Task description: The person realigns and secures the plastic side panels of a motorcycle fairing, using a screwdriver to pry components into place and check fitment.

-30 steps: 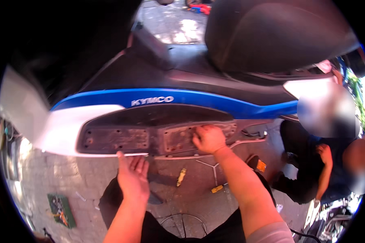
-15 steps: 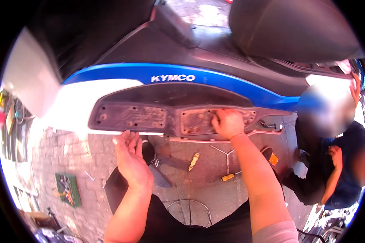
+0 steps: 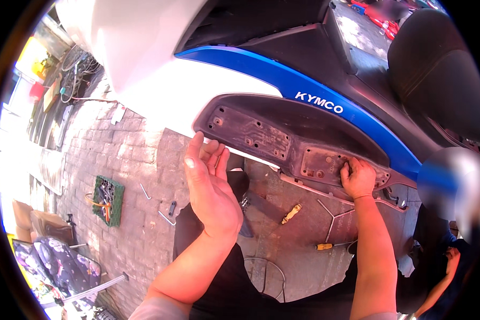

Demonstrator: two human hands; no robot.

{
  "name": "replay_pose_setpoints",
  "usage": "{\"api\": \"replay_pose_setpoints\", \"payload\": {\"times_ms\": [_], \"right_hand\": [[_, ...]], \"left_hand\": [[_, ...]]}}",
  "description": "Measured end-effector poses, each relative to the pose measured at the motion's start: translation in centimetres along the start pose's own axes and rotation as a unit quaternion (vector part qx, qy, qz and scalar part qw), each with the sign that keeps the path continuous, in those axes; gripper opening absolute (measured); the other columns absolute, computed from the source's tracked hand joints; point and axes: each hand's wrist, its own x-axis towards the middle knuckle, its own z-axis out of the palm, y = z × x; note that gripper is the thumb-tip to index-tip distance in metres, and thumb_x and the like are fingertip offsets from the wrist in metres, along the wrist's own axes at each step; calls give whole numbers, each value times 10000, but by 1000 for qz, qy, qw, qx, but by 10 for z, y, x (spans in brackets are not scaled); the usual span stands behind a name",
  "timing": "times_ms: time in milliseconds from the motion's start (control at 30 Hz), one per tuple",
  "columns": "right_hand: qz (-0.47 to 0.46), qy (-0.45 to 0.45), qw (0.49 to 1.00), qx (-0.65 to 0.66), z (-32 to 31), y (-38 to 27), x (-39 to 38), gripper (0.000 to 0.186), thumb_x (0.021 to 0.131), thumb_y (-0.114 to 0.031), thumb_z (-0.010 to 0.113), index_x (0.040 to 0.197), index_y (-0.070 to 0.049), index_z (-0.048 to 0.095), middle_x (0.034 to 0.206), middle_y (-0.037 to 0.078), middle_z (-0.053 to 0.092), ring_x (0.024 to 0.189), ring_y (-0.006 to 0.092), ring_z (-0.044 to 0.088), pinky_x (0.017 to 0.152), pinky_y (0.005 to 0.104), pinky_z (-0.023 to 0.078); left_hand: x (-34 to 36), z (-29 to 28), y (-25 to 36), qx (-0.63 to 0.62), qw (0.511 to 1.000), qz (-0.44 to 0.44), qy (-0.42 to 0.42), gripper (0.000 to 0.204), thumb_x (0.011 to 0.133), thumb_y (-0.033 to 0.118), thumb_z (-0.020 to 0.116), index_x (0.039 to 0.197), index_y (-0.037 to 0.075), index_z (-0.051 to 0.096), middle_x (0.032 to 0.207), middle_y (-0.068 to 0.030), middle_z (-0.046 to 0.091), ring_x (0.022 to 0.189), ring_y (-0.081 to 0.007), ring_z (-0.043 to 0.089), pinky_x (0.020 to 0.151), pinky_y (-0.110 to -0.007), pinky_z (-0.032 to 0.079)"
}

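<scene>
A scooter side panel, white (image 3: 170,80) with a blue stripe (image 3: 261,64), spans the upper view. Set into it is a black, dusty footrest recess (image 3: 256,130) with screw holes. My left hand (image 3: 213,186) is palm up and open, its fingertips at the panel's lower white edge. Whether they press on it I cannot tell. Over the right section of the recess (image 3: 317,162), my right hand (image 3: 359,178) rests with its fingers curled in. What they hold, if anything, is hidden. A pale trim strip (image 3: 317,190) runs below the recess.
On the paving lie a yellow-handled screwdriver (image 3: 292,214), another yellow-handled tool (image 3: 324,246), a three-armed wrench (image 3: 333,217) and hex keys (image 3: 166,218). A green tool basket (image 3: 108,201) stands left. Another person's arm (image 3: 442,282) shows at the right, near the scooter's seat (image 3: 437,69).
My view has turned left, so the scooter now slants down to the right. My left hand stays by the panel's lower edge, while the right hand remains curled at the recess.
</scene>
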Motion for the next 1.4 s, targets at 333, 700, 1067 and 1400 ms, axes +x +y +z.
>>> {"api": "replay_pose_setpoints", "payload": {"times_ms": [333,700,1067,1400], "right_hand": [[-6,6,1000,-3,4,-11,2,130,876,-209,725,891,-82,747,822,144,717,804,372,716,734,499,577],[-13,2,1000,-7,20,-18,-6,141,883,-223,722,885,-84,744,827,163,720,793,388,713,723,507,575],[-5,-64,996,-66,51,-23,-24,210,942,-278,697,1018,-97,772,927,197,754,891,418,728,807,532,578],[-59,-167,984,12,81,-192,-13,1023,797,-431,937,1593,-9,453,1456,234,560,1372,412,535,1140,500,436]], "left_hand": [[13,-19,2,-27,999,-28,-3,715,1144,603,493,1508,-11,527,1359,-115,637,1246,-212,609,1078,-360,494],[18,-21,16,25,994,-101,-28,542,1092,256,733,1482,-16,473,1318,-77,608,1197,-136,557,1091,-288,412],[48,-61,-12,-40,991,-83,-97,231,983,84,786,1178,41,670,1056,-20,693,978,-113,672,914,-305,556],[55,-88,-15,-11,981,-85,-175,286,976,79,736,1229,6,624,1035,-33,651,985,-117,629,923,-304,543]]}}
